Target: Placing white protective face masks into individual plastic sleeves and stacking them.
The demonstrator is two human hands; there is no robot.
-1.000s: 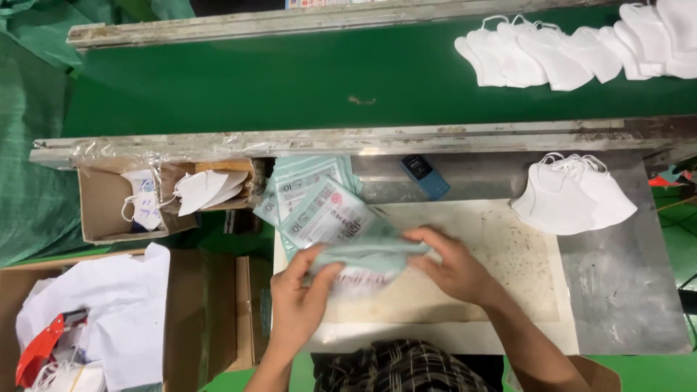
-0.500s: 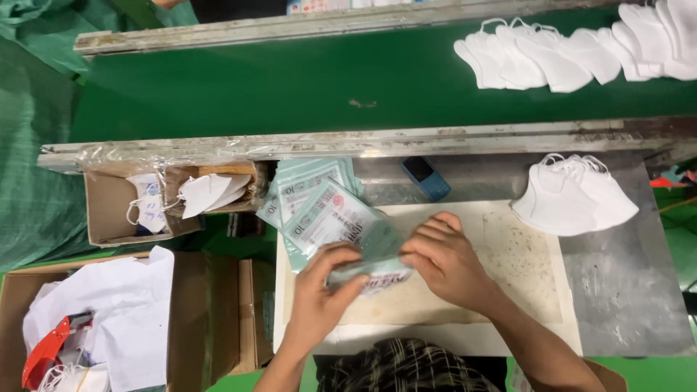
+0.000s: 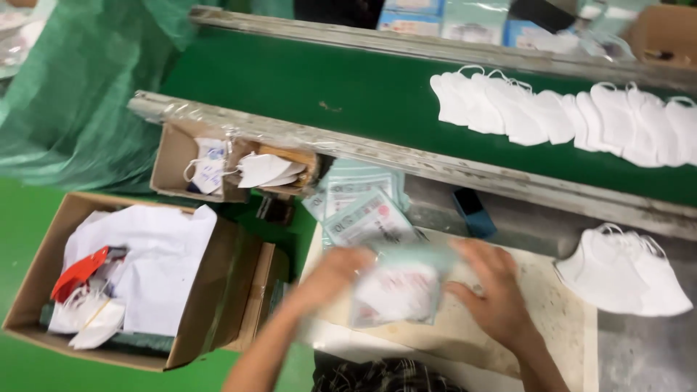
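My left hand (image 3: pixel 335 270) and my right hand (image 3: pixel 494 284) both hold a clear printed pouch (image 3: pixel 398 290) with a white mask inside, flat over the worn white work board (image 3: pixel 548 319). The pouch is blurred by motion. Just beyond it lies a fanned pile of empty teal-and-white pouches (image 3: pixel 359 203). A stack of white folded masks (image 3: pixel 624 270) rests on the grey surface to the right of my right hand.
A green conveyor belt (image 3: pixel 348 91) carries a row of white masks (image 3: pixel 566 116) at the far right. A small cardboard tray (image 3: pixel 218 167) with masks hangs on the left. A large cardboard box (image 3: pixel 43 254) holds white sheets and a red tool. A blue object (image 3: pixel 473 210) lies by the rail.
The camera has swung left and tilted. My hands have drawn the pouch toward me and turned it, so its white contents now show between them.
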